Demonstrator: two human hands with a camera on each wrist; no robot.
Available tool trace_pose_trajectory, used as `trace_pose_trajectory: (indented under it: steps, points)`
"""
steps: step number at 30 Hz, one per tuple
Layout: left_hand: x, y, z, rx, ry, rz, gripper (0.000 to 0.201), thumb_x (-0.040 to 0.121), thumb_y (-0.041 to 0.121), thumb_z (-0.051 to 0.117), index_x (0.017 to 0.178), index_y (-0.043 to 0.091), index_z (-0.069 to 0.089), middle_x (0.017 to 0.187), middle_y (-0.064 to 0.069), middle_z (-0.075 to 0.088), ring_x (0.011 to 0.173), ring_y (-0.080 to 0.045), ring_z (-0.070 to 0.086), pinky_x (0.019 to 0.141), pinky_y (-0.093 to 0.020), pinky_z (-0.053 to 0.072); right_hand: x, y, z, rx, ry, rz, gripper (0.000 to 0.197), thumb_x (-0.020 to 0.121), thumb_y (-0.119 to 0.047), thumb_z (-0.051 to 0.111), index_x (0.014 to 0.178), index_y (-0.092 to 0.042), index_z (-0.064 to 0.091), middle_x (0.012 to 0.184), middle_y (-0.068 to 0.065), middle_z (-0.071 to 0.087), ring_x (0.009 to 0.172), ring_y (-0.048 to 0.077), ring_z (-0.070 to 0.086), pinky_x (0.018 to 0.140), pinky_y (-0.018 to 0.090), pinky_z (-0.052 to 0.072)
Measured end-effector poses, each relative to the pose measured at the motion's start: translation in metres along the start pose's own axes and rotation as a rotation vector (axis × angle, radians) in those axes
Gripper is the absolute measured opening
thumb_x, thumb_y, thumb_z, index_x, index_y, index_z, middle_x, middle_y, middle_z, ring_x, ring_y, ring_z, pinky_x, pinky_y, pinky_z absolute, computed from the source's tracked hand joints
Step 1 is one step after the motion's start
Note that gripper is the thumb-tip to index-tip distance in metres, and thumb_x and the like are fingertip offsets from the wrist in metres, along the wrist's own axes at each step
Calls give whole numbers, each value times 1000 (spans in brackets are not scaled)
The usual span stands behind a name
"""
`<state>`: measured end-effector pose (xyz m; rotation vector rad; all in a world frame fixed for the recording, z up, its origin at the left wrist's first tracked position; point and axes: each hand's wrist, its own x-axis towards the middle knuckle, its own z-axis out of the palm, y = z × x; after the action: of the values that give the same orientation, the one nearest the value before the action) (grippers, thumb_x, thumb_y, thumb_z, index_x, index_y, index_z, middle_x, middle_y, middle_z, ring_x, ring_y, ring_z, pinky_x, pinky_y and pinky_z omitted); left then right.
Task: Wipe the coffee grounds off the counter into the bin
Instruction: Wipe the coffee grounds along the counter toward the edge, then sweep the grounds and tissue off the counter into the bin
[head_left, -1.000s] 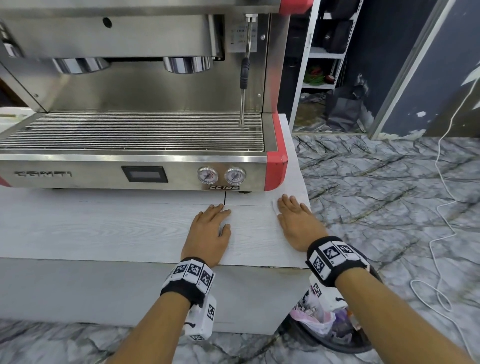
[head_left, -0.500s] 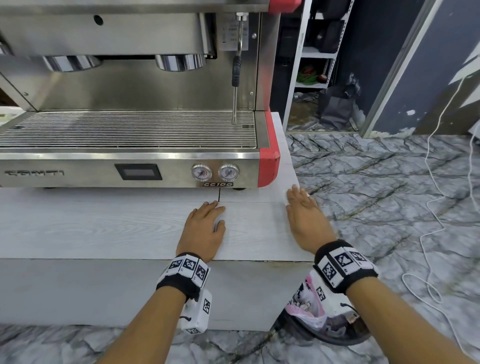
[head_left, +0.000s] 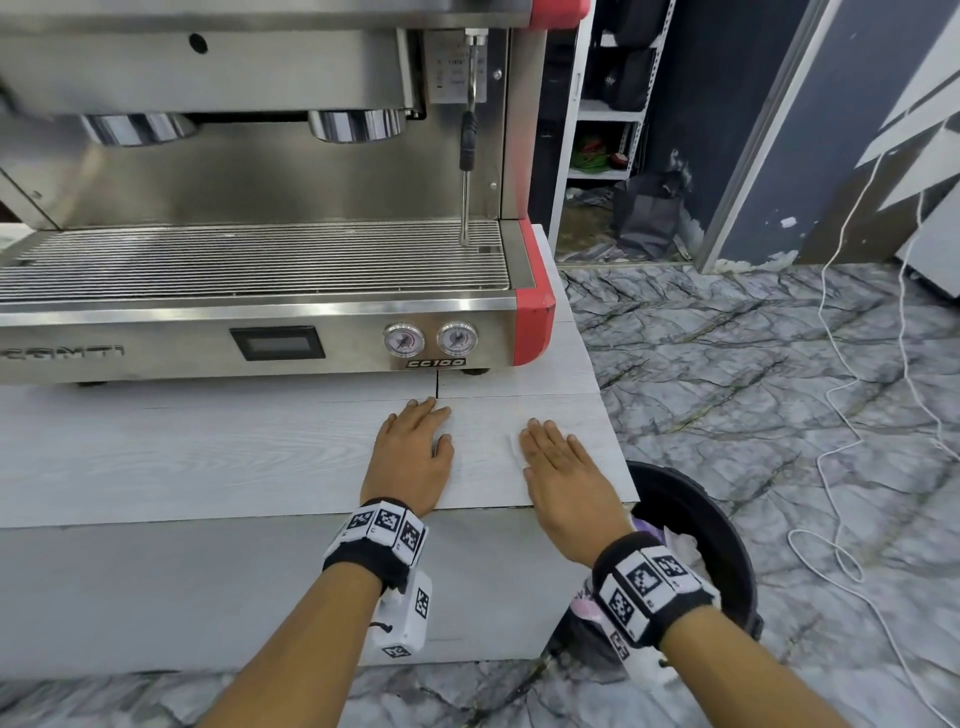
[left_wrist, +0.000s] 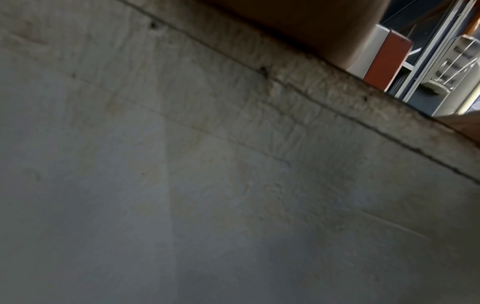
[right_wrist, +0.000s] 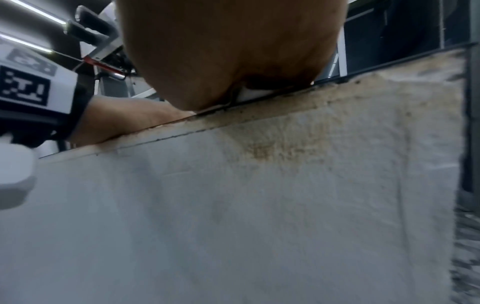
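Observation:
Both hands lie flat on the pale wood-grain counter (head_left: 208, 457) in front of the espresso machine. My left hand (head_left: 415, 447) rests palm down with straight fingers and holds nothing. My right hand (head_left: 561, 467) presses flat on a white tissue (head_left: 514, 447), of which only a sliver shows at its left edge and under the palm (right_wrist: 249, 93). No coffee grounds are visible on the counter. The black bin (head_left: 717, 540), lined and holding rubbish, stands on the floor below the counter's right front corner, just beside my right wrist.
A steel espresso machine (head_left: 260, 291) with red corner trim fills the back of the counter, its steam wand (head_left: 466, 171) hanging down. The counter ends at the right above a marble-patterned floor (head_left: 727, 374). White cables (head_left: 841, 415) trail over the floor.
My right hand has slid back from the counter's far right edge toward the front edge and a little left, with the tissue under it. The left hand has stayed put.

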<state>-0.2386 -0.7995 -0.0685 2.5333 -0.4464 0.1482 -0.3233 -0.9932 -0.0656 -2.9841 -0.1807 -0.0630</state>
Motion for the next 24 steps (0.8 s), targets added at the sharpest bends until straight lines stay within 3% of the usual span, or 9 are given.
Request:
trace_pose_trajectory:
  steps: [2, 4, 9, 12, 18, 22, 24]
  points:
    - [0, 1, -1, -1, -9, 2, 44, 95, 23, 41, 139, 21, 45, 152, -1, 36, 143, -18, 25, 121, -35, 13, -5, 13, -2, -8, -9, 7, 68, 90, -34, 0, 147, -6, 23, 157, 11, 18, 146, 25, 16, 117, 37, 6]
    - [0, 1, -1, -4, -24, -1, 44, 94, 22, 42, 138, 20, 45, 152, -2, 36, 143, -18, 25, 121, -35, 13, -11, 27, -4, -17, 1, 33, 71, 88, -36, -5, 149, -7, 19, 158, 10, 14, 147, 24, 11, 117, 34, 1]
    - [-5, 9, -5, -26, 21, 42, 41, 91, 18, 47, 132, 18, 52, 143, -1, 47, 138, -19, 35, 118, -33, 17, -17, 54, -6, 15, 32, 95, 75, 86, -39, -4, 147, -6, 25, 157, 11, 20, 146, 24, 15, 117, 35, 6]
    - [-11, 37, -6, -139, 62, 63, 37, 90, 16, 51, 127, 18, 56, 133, 2, 55, 127, -17, 45, 113, -31, 28, -20, 69, -12, 56, 52, 109, 77, 86, -40, -5, 147, -6, 25, 157, 11, 21, 147, 23, 15, 119, 33, 6]
    - [-11, 113, 10, -393, -100, 25, 32, 92, 22, 52, 123, 22, 58, 111, 4, 64, 102, -10, 58, 93, -24, 45, -23, 87, -25, 124, 119, 28, 76, 92, -48, -6, 146, -8, 29, 156, 9, 25, 146, 20, 18, 120, 33, 12]
    - [-5, 162, 28, -573, -203, -115, 28, 91, 32, 55, 115, 20, 63, 98, -2, 70, 86, -14, 66, 85, -27, 51, -29, 101, -36, 144, 204, -85, 70, 98, -42, -1, 142, -4, 37, 150, 14, 37, 142, 22, 28, 117, 31, 14]
    - [-4, 179, 37, -727, -226, -193, 18, 91, 32, 56, 103, 21, 65, 90, -2, 71, 78, -13, 67, 82, -31, 55, -32, 109, -38, 153, 216, -125, 63, 100, -38, 4, 142, -4, 36, 150, 13, 36, 142, 22, 27, 116, 35, 17]
